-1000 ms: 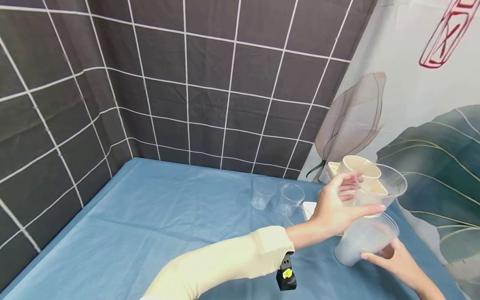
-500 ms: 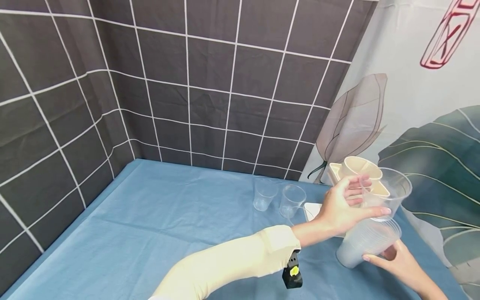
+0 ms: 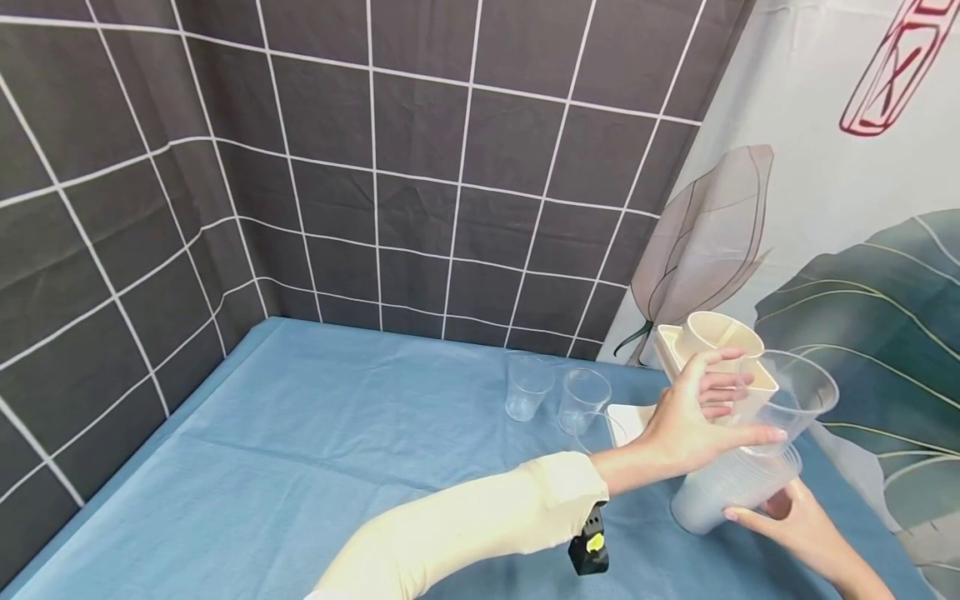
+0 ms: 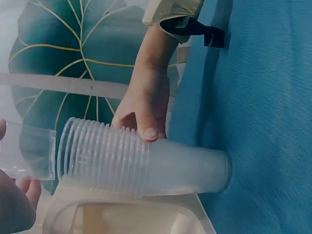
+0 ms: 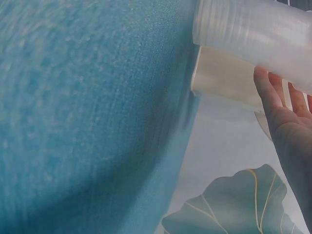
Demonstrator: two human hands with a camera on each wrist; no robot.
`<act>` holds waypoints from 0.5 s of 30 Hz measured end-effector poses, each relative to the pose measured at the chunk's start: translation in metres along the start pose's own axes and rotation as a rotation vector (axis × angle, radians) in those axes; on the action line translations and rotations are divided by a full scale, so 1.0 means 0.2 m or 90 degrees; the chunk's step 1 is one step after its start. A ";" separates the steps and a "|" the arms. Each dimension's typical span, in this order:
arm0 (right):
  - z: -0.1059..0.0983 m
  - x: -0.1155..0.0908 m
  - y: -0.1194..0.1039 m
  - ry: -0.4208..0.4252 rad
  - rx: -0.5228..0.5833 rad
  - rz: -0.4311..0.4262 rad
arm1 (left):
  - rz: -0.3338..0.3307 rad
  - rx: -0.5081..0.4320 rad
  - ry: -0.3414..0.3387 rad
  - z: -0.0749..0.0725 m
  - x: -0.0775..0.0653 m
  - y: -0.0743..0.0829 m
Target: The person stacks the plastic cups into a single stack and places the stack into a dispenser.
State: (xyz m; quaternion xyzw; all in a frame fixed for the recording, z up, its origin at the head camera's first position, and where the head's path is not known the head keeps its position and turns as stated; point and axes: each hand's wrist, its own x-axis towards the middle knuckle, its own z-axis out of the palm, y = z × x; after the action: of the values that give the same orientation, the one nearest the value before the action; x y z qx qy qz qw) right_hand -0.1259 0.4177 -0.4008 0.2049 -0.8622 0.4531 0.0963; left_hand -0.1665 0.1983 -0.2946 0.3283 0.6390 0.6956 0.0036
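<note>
Free room leftward, cup stack rightward

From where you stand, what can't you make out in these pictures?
- Head view: most fingers of the right hand, hidden behind the stack of cups.
- Any view: the stack's exact count; its overlapping layers blur together.
- Left wrist view: much of the left hand, cut off by the left edge.

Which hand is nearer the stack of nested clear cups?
Right. The right hand grips the stack at its side. The left hand is above the stack's rim, apart from it, holding a single clear cup.
</note>
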 end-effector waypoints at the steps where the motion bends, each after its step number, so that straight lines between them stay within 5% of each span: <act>1: 0.00 0.00 0.00 0.000 0.001 -0.002 | 0.006 0.005 -0.003 0.00 0.00 0.00; 15: 0.00 -0.01 -0.01 -0.005 0.047 -0.020 | 0.022 0.030 -0.017 0.03 0.01 -0.04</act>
State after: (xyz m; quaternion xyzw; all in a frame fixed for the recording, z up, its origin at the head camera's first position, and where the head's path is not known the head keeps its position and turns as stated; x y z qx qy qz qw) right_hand -0.1243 0.4173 -0.4004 0.2237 -0.8419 0.4824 0.0921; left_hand -0.1687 0.2068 -0.3001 0.3482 0.6495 0.6759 -0.0078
